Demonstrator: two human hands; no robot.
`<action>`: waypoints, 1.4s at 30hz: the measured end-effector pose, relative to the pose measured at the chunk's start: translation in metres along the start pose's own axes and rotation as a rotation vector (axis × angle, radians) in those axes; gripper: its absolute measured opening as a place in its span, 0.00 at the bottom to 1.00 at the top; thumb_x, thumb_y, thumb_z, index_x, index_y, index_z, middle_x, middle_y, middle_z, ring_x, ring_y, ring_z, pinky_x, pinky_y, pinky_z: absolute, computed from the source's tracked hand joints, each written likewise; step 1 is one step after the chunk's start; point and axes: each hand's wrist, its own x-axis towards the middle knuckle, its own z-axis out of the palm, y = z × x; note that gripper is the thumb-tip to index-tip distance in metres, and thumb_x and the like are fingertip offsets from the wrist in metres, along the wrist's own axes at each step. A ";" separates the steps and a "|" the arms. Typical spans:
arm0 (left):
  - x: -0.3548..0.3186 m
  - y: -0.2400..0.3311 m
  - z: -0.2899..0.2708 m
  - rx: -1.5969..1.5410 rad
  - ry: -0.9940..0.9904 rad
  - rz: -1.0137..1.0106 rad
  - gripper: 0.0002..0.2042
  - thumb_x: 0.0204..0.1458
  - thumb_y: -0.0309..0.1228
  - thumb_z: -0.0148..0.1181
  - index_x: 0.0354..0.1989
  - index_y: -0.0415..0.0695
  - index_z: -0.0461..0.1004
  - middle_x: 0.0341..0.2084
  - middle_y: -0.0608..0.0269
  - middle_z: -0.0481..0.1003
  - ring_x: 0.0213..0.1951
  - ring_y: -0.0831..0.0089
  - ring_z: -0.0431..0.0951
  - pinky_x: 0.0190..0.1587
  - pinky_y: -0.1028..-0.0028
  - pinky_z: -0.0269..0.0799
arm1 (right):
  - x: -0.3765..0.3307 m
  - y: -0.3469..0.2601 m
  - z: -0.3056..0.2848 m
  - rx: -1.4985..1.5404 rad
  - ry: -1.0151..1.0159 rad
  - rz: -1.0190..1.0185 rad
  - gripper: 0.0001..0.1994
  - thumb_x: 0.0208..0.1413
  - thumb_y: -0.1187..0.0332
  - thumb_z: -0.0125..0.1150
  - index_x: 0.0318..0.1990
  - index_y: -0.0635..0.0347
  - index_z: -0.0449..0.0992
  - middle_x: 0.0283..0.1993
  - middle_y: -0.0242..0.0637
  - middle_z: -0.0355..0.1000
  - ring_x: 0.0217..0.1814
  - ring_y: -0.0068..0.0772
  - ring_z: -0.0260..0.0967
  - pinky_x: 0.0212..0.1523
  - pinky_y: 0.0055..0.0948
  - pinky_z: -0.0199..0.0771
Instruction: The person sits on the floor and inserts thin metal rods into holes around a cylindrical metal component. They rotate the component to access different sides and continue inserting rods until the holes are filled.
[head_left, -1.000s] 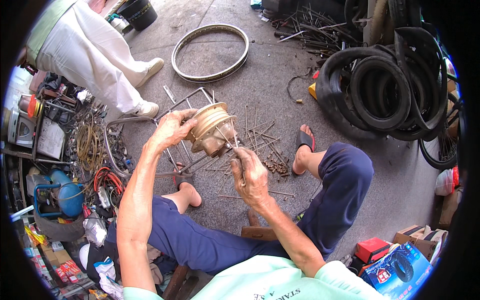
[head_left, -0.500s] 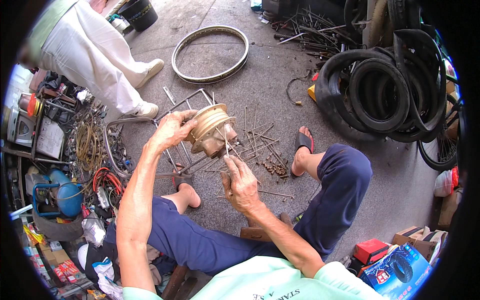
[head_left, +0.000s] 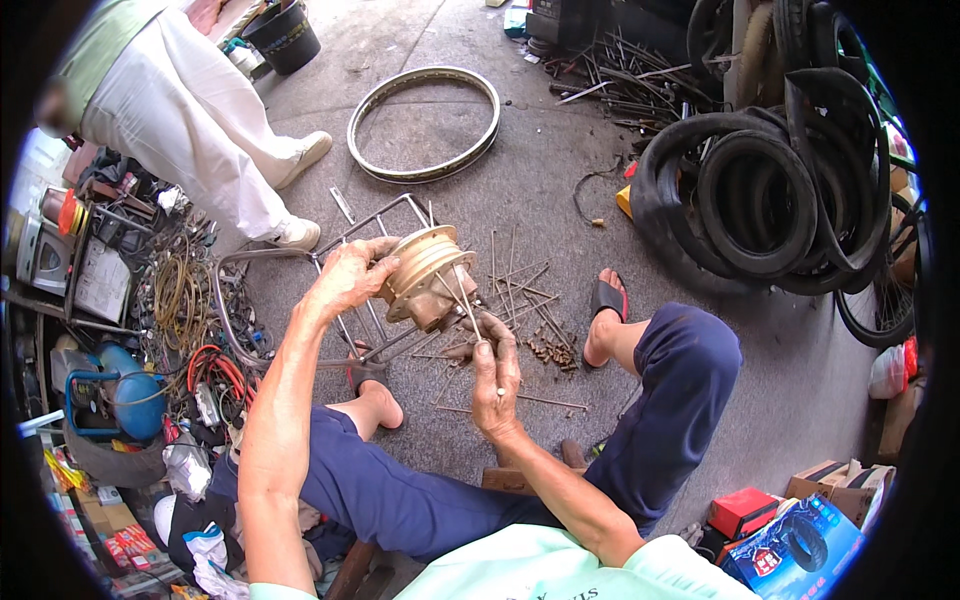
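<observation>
My left hand (head_left: 352, 275) is closed round the far left side of a dusty tan wheel hub (head_left: 425, 262), holding it tilted above the floor. Thin metal spokes (head_left: 462, 296) run from the hub's near flange toward my right hand (head_left: 492, 375). The right hand's fingers are bent and pinch a spoke just below the hub; a small pale round end shows at the palm. Beneath the hub, loose spokes (head_left: 515, 285) lie scattered on the floor beside a heap of small brown spoke nipples (head_left: 552, 352).
A bare wheel rim (head_left: 354, 140) lies farther out. Behind the hub is a metal tube frame (head_left: 235, 335). Black tyres and tubes (head_left: 655, 215) are piled at right. A person in white trousers (head_left: 190, 110) stands at far left, above a clutter of cables (head_left: 180, 300).
My right hand has turned, palm now more upward, and shifted slightly nearer and right, with its fingers curled at the spokes. The hub in my left hand sits slightly lower in view.
</observation>
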 end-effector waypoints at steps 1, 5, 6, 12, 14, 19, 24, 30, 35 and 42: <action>0.001 0.001 0.001 0.012 0.001 0.006 0.21 0.58 0.36 0.58 0.57 0.38 0.72 0.45 0.49 0.79 0.47 0.68 0.79 0.51 0.68 0.73 | 0.001 0.011 -0.010 -0.031 0.015 0.043 0.15 0.68 0.62 0.45 0.52 0.66 0.67 0.42 0.40 0.73 0.32 0.24 0.71 0.35 0.26 0.73; -0.001 0.000 0.000 0.016 0.016 0.015 0.20 0.57 0.39 0.57 0.56 0.42 0.74 0.46 0.48 0.79 0.48 0.59 0.80 0.52 0.65 0.73 | 0.002 0.013 -0.021 0.169 0.055 0.315 0.16 0.66 0.57 0.52 0.32 0.61 0.72 0.29 0.35 0.72 0.21 0.22 0.67 0.22 0.21 0.67; -0.001 0.000 -0.001 0.018 0.014 0.012 0.21 0.57 0.38 0.57 0.56 0.41 0.74 0.45 0.49 0.79 0.47 0.62 0.80 0.52 0.66 0.73 | 0.002 0.011 -0.022 0.273 0.039 0.394 0.17 0.65 0.57 0.53 0.30 0.60 0.72 0.28 0.35 0.72 0.21 0.23 0.67 0.22 0.21 0.67; -0.002 0.008 -0.003 0.010 -0.014 -0.042 0.21 0.58 0.37 0.57 0.57 0.39 0.73 0.43 0.50 0.80 0.44 0.69 0.80 0.49 0.68 0.74 | 0.008 0.015 -0.022 1.058 0.014 0.915 0.17 0.59 0.50 0.60 0.27 0.52 0.76 0.27 0.32 0.75 0.23 0.26 0.59 0.26 0.27 0.56; -0.001 0.007 -0.002 0.003 -0.016 -0.043 0.21 0.58 0.37 0.57 0.57 0.39 0.73 0.42 0.50 0.80 0.43 0.70 0.80 0.48 0.69 0.74 | 0.010 0.010 -0.012 1.120 0.039 0.957 0.17 0.59 0.50 0.60 0.26 0.51 0.76 0.28 0.32 0.75 0.23 0.26 0.58 0.26 0.26 0.56; 0.000 -0.001 0.000 0.001 0.007 -0.003 0.21 0.58 0.36 0.58 0.57 0.38 0.73 0.42 0.50 0.80 0.44 0.71 0.79 0.49 0.69 0.74 | 0.024 0.011 0.020 1.204 0.062 1.006 0.21 0.56 0.44 0.61 0.25 0.52 0.77 0.25 0.32 0.74 0.24 0.26 0.59 0.25 0.24 0.55; 0.001 -0.002 -0.001 0.010 0.001 0.004 0.21 0.58 0.36 0.58 0.57 0.37 0.73 0.43 0.49 0.80 0.45 0.70 0.79 0.49 0.69 0.74 | 0.025 0.016 0.028 1.114 0.087 1.079 0.27 0.50 0.36 0.63 0.27 0.53 0.77 0.25 0.31 0.74 0.23 0.25 0.60 0.26 0.24 0.57; -0.001 0.007 -0.002 -0.012 -0.023 -0.020 0.21 0.58 0.36 0.58 0.57 0.37 0.72 0.44 0.50 0.80 0.45 0.69 0.80 0.49 0.69 0.74 | -0.001 0.024 -0.003 0.696 0.295 0.956 0.20 0.50 0.45 0.68 0.35 0.52 0.76 0.24 0.26 0.68 0.21 0.22 0.59 0.22 0.24 0.57; 0.000 0.001 -0.004 -0.029 -0.031 -0.010 0.22 0.58 0.36 0.58 0.58 0.37 0.72 0.44 0.50 0.80 0.45 0.69 0.80 0.49 0.69 0.74 | 0.009 0.024 -0.014 0.615 0.261 0.820 0.10 0.55 0.62 0.69 0.34 0.54 0.74 0.23 0.26 0.68 0.16 0.18 0.60 0.17 0.21 0.59; -0.001 0.005 -0.005 -0.028 -0.025 -0.014 0.21 0.58 0.36 0.58 0.57 0.38 0.72 0.43 0.50 0.80 0.44 0.70 0.80 0.48 0.69 0.75 | 0.035 0.010 0.000 0.574 0.174 0.711 0.12 0.57 0.62 0.68 0.37 0.60 0.76 0.27 0.32 0.74 0.21 0.21 0.68 0.21 0.23 0.73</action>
